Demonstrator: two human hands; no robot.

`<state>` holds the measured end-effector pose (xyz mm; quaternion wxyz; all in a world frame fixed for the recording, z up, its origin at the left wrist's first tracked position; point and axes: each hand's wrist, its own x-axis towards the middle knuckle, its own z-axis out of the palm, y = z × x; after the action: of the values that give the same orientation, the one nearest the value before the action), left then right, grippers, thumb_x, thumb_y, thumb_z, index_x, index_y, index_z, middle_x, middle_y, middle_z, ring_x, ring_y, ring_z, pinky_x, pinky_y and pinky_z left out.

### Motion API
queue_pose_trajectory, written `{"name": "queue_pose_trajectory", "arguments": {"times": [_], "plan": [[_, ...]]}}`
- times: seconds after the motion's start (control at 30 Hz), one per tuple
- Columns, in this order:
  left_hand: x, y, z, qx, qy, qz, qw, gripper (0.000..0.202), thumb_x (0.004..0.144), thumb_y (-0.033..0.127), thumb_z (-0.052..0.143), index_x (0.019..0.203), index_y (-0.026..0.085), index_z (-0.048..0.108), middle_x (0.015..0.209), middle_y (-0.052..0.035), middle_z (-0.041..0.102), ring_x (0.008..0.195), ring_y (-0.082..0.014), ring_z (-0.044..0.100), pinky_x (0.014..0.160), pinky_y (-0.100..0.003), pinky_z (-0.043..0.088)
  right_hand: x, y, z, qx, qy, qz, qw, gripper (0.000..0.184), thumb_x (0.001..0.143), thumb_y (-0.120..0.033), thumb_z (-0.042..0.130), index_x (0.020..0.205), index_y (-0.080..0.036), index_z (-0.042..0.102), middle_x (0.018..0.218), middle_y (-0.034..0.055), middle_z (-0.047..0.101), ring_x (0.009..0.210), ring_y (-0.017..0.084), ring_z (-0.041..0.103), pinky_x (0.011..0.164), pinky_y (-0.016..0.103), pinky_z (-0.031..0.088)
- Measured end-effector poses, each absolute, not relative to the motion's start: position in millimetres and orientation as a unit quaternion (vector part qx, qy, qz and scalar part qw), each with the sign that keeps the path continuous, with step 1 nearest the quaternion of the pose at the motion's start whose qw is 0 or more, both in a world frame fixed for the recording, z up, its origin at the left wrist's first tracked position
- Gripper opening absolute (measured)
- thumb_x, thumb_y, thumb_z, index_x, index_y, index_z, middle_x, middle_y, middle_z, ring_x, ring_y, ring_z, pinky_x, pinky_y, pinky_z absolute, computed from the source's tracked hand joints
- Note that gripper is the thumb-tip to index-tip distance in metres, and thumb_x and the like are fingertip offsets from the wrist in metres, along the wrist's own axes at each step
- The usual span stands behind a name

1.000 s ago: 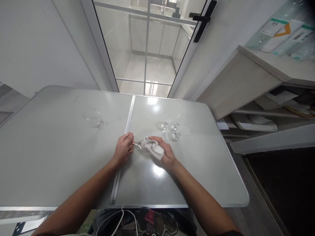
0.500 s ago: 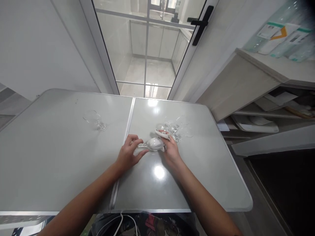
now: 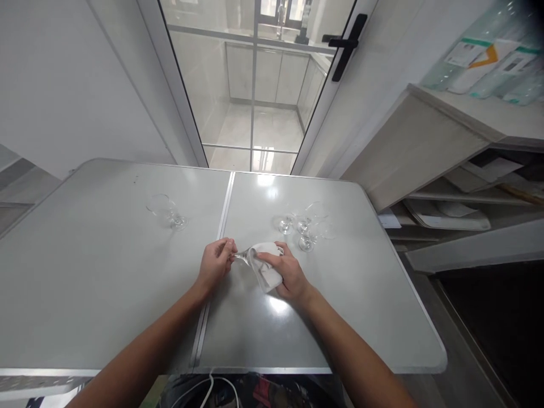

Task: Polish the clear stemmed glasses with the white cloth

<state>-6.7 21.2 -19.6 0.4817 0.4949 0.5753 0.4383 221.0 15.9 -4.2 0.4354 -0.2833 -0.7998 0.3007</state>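
A stemmed glass [image 3: 242, 256] lies sideways between my hands, its bowl toward the right. My left hand [image 3: 216, 260] is closed around the foot end of its stem. A white cloth [image 3: 267, 272] is wrapped over the bowl, and my right hand [image 3: 291, 272] grips the cloth with the thumb on top. Most of the bowl is hidden under the cloth and fingers. Just beyond my right hand stand several clear stemmed glasses [image 3: 305, 242], close together on the table.
One more stemmed glass [image 3: 177, 221] stands on the left half of the pale table [image 3: 106, 283]. A metal seam [image 3: 226, 207] divides the tabletop. Behind it is a glazed door [image 3: 272, 124]; a shelf unit [image 3: 442, 136] with plastic bottles [image 3: 476, 62] stands at right.
My left fingers have closed around the stem's end. My right hand has brought the cloth over the outside of the bowl, which was bare on its near side before.
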Motion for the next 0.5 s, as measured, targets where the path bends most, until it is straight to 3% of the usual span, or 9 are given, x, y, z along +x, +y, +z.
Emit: {"name": "queue_pose_trajectory", "arguments": {"times": [0.13,0.3,0.4,0.5], "plan": [[-4.3,17.2,-16.3,0.694,0.535,0.428,0.221,0.020,0.094,0.040,0.068,0.093,0.020,0.064,0.080,-0.0013,0.064,0.071,-0.0141,0.061,0.066,-0.026,0.048,212.4,19.1,-0.2,-0.447,-0.628,0.398,0.497,0.050,0.078,-0.010,0.050,0.123,-0.027,0.066,0.116,0.0054,0.072,0.102,0.024,0.066,0.096,0.040,0.048],[5.3,12.2,-14.9,0.816,0.458,0.351,-0.008,0.018,0.093,0.025,0.071,0.110,0.025,0.069,0.096,-0.0068,0.071,0.087,-0.0209,0.064,0.080,-0.034,0.048,208.2,24.6,5.4,-0.516,-0.465,0.493,0.524,0.043,0.075,-0.012,0.049,0.112,-0.025,0.069,0.107,0.0029,0.071,0.098,0.022,0.064,0.088,0.034,0.049],[8.5,13.1,-19.2,0.826,0.465,0.318,-0.027,0.019,0.096,0.022,0.066,0.115,0.023,0.068,0.094,-0.0083,0.072,0.086,-0.0221,0.063,0.081,-0.037,0.047,206.4,22.4,7.1,-0.512,-0.468,0.494,0.523,0.042,0.076,-0.013,0.050,0.112,-0.026,0.068,0.103,0.0023,0.070,0.095,0.022,0.063,0.088,0.034,0.048],[8.4,13.2,-23.9,0.838,0.465,0.287,0.009,0.019,0.099,0.027,0.061,0.114,0.021,0.070,0.078,-0.0058,0.067,0.075,-0.0208,0.061,0.074,-0.034,0.045,206.9,18.8,7.1,-0.496,-0.512,0.470,0.520,0.042,0.079,-0.012,0.051,0.113,-0.027,0.069,0.109,0.0029,0.070,0.098,0.023,0.063,0.090,0.035,0.047]]}}
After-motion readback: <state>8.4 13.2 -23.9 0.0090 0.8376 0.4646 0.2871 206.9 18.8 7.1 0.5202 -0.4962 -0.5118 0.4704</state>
